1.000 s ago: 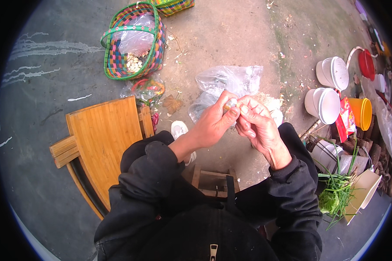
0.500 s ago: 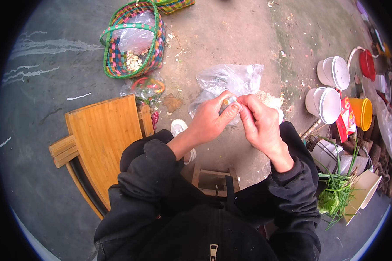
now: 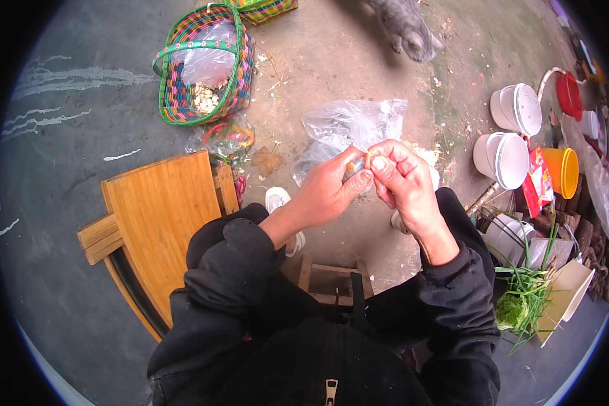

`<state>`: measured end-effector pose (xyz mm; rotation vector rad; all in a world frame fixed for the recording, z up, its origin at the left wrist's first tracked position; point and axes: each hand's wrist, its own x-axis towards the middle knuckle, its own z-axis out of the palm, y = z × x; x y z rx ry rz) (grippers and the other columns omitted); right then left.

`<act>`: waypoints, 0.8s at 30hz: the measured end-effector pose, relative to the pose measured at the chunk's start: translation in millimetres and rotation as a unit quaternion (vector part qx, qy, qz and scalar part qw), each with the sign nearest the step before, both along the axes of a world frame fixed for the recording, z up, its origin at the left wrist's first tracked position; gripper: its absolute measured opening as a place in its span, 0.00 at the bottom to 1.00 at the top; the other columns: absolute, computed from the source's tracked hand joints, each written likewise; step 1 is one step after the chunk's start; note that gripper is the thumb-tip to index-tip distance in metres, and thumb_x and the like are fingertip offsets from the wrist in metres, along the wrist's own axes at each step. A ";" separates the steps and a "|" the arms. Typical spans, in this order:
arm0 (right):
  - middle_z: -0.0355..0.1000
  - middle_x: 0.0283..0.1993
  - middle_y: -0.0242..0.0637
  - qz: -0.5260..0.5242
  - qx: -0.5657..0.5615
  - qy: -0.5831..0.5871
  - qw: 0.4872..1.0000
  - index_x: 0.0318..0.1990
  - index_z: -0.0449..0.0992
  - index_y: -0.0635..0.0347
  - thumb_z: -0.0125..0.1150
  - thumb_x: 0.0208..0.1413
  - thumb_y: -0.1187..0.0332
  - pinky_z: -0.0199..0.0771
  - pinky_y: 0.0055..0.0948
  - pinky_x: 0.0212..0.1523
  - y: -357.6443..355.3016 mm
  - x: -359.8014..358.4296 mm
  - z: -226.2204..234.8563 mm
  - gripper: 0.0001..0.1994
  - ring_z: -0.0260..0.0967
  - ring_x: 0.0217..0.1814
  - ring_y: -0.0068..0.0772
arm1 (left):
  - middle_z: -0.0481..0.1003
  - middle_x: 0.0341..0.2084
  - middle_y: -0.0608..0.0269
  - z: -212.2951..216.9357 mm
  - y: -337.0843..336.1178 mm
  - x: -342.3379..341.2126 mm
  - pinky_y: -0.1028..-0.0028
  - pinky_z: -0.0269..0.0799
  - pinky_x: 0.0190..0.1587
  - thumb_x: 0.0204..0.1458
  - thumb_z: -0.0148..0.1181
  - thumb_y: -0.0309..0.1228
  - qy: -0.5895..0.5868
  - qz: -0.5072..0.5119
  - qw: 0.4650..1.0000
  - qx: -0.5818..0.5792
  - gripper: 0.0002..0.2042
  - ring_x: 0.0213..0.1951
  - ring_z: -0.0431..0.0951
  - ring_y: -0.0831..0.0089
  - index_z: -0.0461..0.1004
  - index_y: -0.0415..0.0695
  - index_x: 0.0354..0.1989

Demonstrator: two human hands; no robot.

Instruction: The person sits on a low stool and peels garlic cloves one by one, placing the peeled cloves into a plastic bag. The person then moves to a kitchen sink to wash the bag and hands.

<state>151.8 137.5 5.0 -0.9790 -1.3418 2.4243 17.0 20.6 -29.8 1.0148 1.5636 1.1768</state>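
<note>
Grey cat (image 3: 407, 30) has appeared; left grip (image 3: 326, 189) and right grip (image 3: 407, 184) pinch a small object (image 3: 353, 167) (seemingly pale, half-hidden).

In my head view, the left hand (image 3: 326, 193) grips a small thing (image 3: 354, 166) between thumb and fingers — too small for me to name — while the right hand (image 3: 407, 189) pinches at its end. Beyond them I see a clear plastic bag (image 3: 379, 120) lying on the floor (image 3: 331, 61). Up to the left, a woven basket (image 3: 238, 101) holds another plastic bag (image 3: 211, 68) and a heap of pale pieces (image 3: 206, 99). A grey cat (image 3: 407, 28) is at the top edge. On my right I have white buckets (image 3: 482, 155), a yellow bucket (image 3: 553, 172) and some leafy greens (image 3: 513, 309); on my left, a wooden board (image 3: 162, 210).
</note>
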 end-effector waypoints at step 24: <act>0.64 0.32 0.21 0.032 0.060 -0.013 0.998 0.44 0.70 0.61 0.57 0.67 0.63 0.57 0.14 0.28 -3.0 -6.7 -9.4 0.10 0.55 0.27 0.11 | 0.76 0.40 0.49 12.0 -5.1 -14.8 0.57 0.72 0.39 0.60 0.58 0.37 0.215 -0.027 0.976 -0.025 0.15 0.40 0.77 0.46 0.70 0.42 0.49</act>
